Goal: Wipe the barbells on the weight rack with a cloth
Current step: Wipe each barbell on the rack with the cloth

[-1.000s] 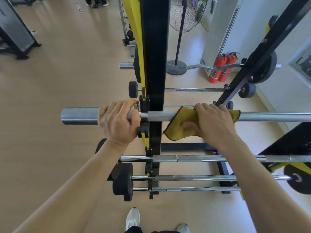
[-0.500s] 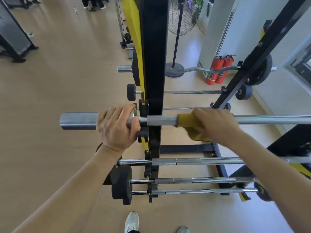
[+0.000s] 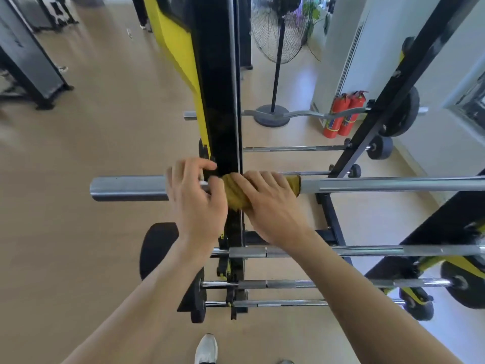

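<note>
Top barbell (image 3: 367, 183): lying horizontal across black/yellow rack upright (image 3: 220, 101), sleeve end sticking out past left hand. Yellow cloth (image 3: 236, 193): wrapped round bar right at the upright, bunched under right hand (image 3: 270, 203), whose fingers are curling over cloth + bar, gripping both. Left hand (image 3: 196, 198): sitting just beside right hand, over the bar's collar; fingers are loosely bent, thumb touching cloth edge, whether it's gripping the bar can't tell. Below hands: three more bars (image 3: 341, 250) resting on lower pegs w/ black plates (image 3: 196, 298). Beyond hands: curl bar (image 3: 301, 112), pedestal fan (image 3: 278, 35), two red extinguishers (image 3: 341, 114). Nearer than wrists: white shoe (image 3: 207, 348) on tan floor.
</note>
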### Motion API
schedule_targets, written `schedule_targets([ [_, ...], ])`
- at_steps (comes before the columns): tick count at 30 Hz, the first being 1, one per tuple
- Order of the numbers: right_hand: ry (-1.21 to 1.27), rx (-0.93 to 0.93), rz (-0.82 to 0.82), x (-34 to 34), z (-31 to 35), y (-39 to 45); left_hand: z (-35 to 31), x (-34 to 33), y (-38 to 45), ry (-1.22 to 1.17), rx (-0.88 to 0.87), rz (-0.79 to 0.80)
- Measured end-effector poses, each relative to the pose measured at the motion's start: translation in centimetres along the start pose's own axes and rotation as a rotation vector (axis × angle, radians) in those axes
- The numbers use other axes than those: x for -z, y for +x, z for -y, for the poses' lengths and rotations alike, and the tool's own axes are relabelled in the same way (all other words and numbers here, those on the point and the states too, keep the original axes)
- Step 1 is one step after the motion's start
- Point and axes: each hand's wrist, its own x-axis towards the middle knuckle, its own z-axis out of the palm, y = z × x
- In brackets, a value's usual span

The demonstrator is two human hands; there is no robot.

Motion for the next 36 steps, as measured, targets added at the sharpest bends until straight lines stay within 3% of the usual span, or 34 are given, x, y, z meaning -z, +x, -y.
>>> schedule_targets([
  [3, 0.016, -0.051, -0.035, 1.2, -4.7, -3.9, -4.1, -3.2, -3.1, -0.017, -0.253, 0.155],
  [8, -0.039, -0.217, -0.014, 4.6, -15.2, -10.4, -10.3, -10.7, -3.9, 0.080, -0.150, 0.416],
  [11, -0.025, -0.335, 0.010, 6.6, -21.3, -14.9, -14.5, -15.3, -4.4, 0.126, -0.229, 0.559],
  [16, -0.028, -0.565, 0.005, 10.1, -31.4, -21.3, -22.0, -23.2, -5.4, 0.165, -0.397, 0.645],
  [21, 0.008, -0.744, -0.042, 13.9, -40.6, -25.2, -27.4, -30.2, -6.0, 0.353, -0.403, 0.699],
  [25, -0.058, -0.882, -0.120, 13.1, -41.4, -23.2, -27.6, -31.8, -6.5, 0.533, -0.517, 0.755],
  [29, 0.021, -0.730, -0.213, 10.3, -36.5, -19.8, -27.4, -32.5, -6.5, 0.528, -0.470, 0.732],
  [33, -0.102, -0.542, -0.072, 11.2, -37.3, -21.4, -27.2, -32.5, -6.1, 0.619, -0.620, 0.758],
  [36, -0.245, -0.713, 0.031, 13.3, -41.6, -23.6, -27.1, -32.2, -5.9, 0.703, -0.781, 0.805],
])
